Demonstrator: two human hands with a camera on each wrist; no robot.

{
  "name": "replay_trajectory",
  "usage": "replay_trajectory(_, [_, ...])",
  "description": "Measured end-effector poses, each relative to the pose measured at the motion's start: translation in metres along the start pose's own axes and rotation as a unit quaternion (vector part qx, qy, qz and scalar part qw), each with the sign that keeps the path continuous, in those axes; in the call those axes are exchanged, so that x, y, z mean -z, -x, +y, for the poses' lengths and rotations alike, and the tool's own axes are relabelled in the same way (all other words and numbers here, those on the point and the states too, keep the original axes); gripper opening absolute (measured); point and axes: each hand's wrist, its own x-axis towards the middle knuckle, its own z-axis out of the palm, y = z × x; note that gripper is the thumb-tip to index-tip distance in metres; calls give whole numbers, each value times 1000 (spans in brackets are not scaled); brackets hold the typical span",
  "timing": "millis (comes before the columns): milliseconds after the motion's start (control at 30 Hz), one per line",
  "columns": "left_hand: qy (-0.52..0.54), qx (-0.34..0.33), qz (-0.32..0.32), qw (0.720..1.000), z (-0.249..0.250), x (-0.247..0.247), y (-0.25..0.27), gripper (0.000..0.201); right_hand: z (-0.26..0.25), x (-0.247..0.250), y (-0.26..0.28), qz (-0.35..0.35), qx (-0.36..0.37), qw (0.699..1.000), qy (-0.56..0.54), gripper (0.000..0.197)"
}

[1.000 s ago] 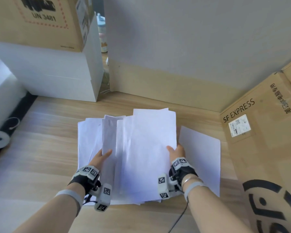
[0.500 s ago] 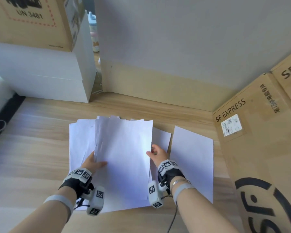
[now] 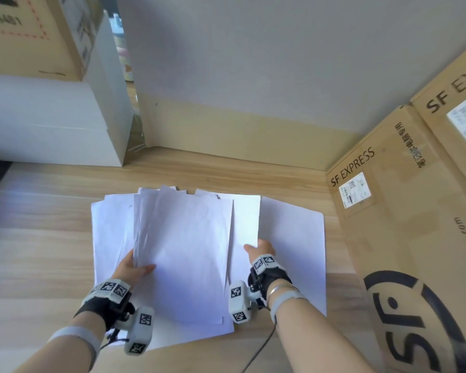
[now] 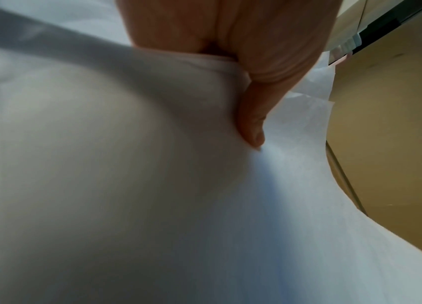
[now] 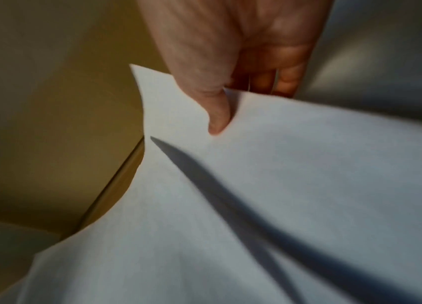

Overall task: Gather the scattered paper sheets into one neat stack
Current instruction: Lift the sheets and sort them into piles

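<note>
White paper sheets lie overlapped on the wooden floor [image 3: 38,238]. My left hand [image 3: 135,267] grips the left edge of a raised bundle of sheets [image 3: 189,251], thumb on top; the left wrist view shows the thumb [image 4: 253,115] pressed on that paper [image 4: 152,185]. My right hand [image 3: 258,249] pinches the right edge of a sheet [image 3: 246,219] next to the bundle, and in the right wrist view its thumb [image 5: 217,115] lies on the paper [image 5: 282,185], fingers beneath. A single sheet [image 3: 293,251] lies flat to the right. More sheets [image 3: 108,232] lie under the bundle at the left.
SF Express cardboard boxes [image 3: 404,211] stand close on the right. A white box [image 3: 51,125] with a brown carton [image 3: 24,30] on top sits at the back left. A grey and tan wall [image 3: 253,90] closes the back.
The bundle has shifted left and narrowed as my hands drew the sheets together. My right hand has moved from the bundle's edge to a sheet nearer the single sheet on the right.
</note>
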Motion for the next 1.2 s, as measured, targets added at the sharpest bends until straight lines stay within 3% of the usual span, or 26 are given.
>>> replay_trajectory(133, [-3,-1,2,1000,-1,1,-1,48,16,37,-13,75,-25,997,25,31])
replay_trajectory(267, [-6,-6,4,1000,-1,-1,-2,45,46,73,-30,133,-112,980,94,23])
replay_trajectory(433, [3,-20,-13,1000,7,-11,4,39,68,83,-36,81,-183,974,110,44])
replay_trajectory(500, [9,-24,-19,1000,9,-13,6,39,71,84,-37,51,-171,975,131,46])
replay_trajectory(600, [13,-20,-20,1000,9,-12,7,38,71,85,-38,63,-166,974,138,49])
replay_trajectory(667, [22,-18,-20,999,9,-12,7,38,69,89,-34,70,-163,979,103,50])
replay_trajectory(767, [26,-16,-22,999,12,-12,7,38,73,93,-35,79,-104,991,34,42])
replay_trajectory(867, [28,-16,-24,999,14,-13,9,37,71,86,-26,153,-40,987,-40,35])
replay_trajectory(967, [27,-13,-24,999,13,-14,10,39,61,86,-19,211,-8,974,-88,55])
replay_trajectory(1100, [25,-16,-21,999,15,-14,11,45,51,106,-23,251,48,961,-109,31])
replay_trajectory(1200, [32,-20,-21,999,16,-16,13,49,39,130,-19,296,60,938,-168,25])
